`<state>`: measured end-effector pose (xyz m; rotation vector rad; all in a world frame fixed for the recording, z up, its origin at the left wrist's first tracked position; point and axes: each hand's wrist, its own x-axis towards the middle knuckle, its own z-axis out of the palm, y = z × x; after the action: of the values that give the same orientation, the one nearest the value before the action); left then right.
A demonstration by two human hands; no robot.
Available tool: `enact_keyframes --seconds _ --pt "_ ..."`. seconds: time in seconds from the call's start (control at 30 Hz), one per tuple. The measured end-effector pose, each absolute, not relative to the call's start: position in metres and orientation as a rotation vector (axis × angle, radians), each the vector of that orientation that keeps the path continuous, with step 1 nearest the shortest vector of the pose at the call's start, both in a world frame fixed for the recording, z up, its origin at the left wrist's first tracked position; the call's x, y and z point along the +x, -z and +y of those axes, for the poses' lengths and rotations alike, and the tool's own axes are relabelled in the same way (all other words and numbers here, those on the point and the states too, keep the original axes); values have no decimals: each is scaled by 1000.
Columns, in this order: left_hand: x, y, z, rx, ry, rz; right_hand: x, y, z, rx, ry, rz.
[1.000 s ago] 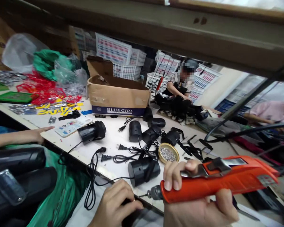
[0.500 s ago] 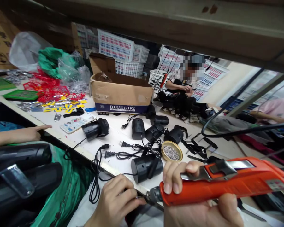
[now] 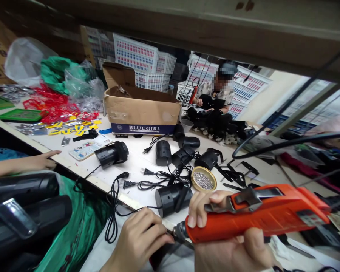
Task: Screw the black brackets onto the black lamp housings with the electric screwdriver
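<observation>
My right hand (image 3: 229,249) grips an orange electric screwdriver (image 3: 257,217), held level with its tip pointing left. The tip meets a dark part (image 3: 161,253) that my left hand (image 3: 138,241) pinches at the bottom edge of the view. Most of that part is hidden under my fingers. Just beyond my hands a black cylindrical housing (image 3: 172,197) with a cord lies on the white table (image 3: 136,166), next to a round tin of small screws (image 3: 203,180).
More black housings (image 3: 111,153) and plugged cords (image 3: 147,184) are scattered on the table. A "BLUE GIRL" cardboard box (image 3: 141,111) stands behind them. Another person's hand (image 3: 42,160) rests at the left table edge. A person (image 3: 215,96) sits across. A thick black cable (image 3: 286,143) hangs at right.
My left hand has closed in on the dark part and the screwdriver tip has come down to meet it. The view has shifted slightly.
</observation>
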<state>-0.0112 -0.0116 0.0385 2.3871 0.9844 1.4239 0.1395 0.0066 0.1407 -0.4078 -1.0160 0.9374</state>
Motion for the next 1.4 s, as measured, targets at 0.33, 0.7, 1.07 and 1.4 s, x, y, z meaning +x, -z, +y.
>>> enact_keyframes --seconds 0.33,0.7,1.07,1.4 --pt "-15 -28 -13 2372 -1386 987 141 -137 10 -390 -905 -1053" --pt "-4 -42 -14 2402 -1455 936 144 -140 7 -435 -855 -1022" --pt "1 -25 19 2743 -968 1260 181 -151 16 -591 -536 -924" --pt "-1 -29 35 2549 -969 1436 193 -149 19 -628 -456 -871"
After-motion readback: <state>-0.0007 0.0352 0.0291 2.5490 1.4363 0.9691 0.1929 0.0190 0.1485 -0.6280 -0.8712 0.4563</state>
